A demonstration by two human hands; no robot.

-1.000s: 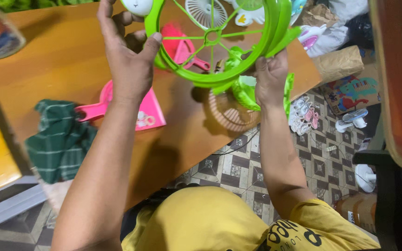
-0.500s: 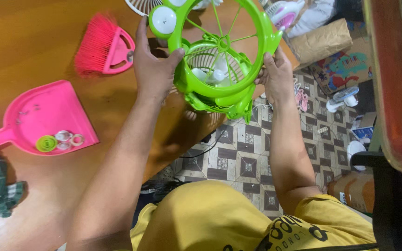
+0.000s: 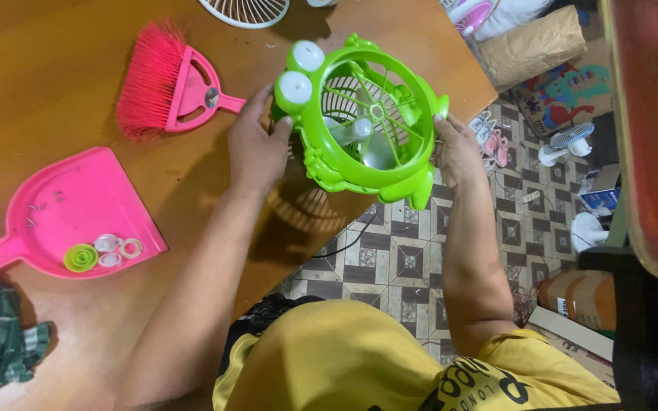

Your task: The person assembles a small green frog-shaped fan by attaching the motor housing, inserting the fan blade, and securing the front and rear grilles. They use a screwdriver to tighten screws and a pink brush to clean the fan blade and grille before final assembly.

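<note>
The green frog-shaped fan (image 3: 363, 122) is held above the near right edge of the tabletop (image 3: 55, 68), partly over the tiled floor (image 3: 390, 259), with its open cage ring facing the camera. The left hand (image 3: 256, 148) is closed on the left rim just below the two white eye domes; the right hand (image 3: 458, 152) is closed on the right rim. The body appears to be thin moulded plastic: judged light, stiff at the outer ring, and glossy enough to slip. The fine grille spokes and the central hub are judged fragile; grip on the thick outer ring, on opposite sides, not on the spokes. On the tabletop to the left lie a pink hand brush (image 3: 165, 80) and a pink dustpan (image 3: 70, 209) carrying small round parts (image 3: 104, 253); a white grille (image 3: 245, 11) lies at the far edge
</note>
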